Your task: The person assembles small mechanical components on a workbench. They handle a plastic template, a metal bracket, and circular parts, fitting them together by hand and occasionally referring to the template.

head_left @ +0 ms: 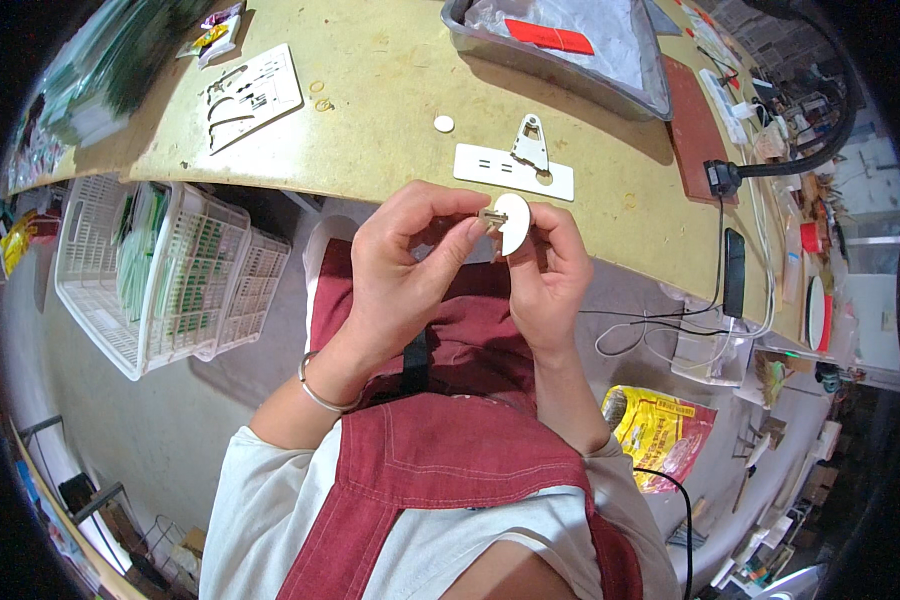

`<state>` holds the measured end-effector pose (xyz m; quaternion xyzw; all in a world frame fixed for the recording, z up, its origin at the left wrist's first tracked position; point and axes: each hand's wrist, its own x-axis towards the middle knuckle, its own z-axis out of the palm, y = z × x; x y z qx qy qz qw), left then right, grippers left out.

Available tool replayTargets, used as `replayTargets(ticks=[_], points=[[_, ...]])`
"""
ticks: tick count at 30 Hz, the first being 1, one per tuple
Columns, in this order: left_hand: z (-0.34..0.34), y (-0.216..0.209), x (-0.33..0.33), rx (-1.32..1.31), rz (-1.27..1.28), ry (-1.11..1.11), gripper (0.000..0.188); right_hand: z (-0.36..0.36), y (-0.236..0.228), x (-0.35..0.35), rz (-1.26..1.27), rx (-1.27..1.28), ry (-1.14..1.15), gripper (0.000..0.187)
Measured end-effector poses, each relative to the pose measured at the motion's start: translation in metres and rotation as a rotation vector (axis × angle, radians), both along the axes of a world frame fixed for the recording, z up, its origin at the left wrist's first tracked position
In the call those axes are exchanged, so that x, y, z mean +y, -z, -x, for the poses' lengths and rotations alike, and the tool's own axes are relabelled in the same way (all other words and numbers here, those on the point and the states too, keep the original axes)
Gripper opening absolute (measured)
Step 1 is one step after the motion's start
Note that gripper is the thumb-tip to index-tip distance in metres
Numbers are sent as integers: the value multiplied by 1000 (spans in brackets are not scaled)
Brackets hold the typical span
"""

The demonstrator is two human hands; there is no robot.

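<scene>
White rounded piece [514,223], mid-frame: the right hand [552,275] pinches it; left hand [402,265] pinches a seemingly metal part [489,215] crooked pressure could bend.

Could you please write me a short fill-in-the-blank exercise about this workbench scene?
1. The left hand pinches a small metallic part, while the right hand holds a rounded piece coloured ____.
2. A silver bangle circles the person's ____ wrist.
3. Inside the metal tray, the flat item lying on crumpled plastic is coloured ____.
4. The yellow and red bag lies on the person's ____ side.

Missing words: white; left; red; right.
</scene>
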<state>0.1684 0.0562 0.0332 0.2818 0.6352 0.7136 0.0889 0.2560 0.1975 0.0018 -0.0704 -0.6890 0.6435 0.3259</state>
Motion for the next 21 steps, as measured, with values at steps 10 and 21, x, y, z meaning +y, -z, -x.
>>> replayTargets(ticks=[10,21], points=[[5,0,-1,263,79,-61,15,-3,0,5,-129,-16,14,17],[-3,2,3,358,17,-134,20,-4,-1,7,-175,-41,-28,20]])
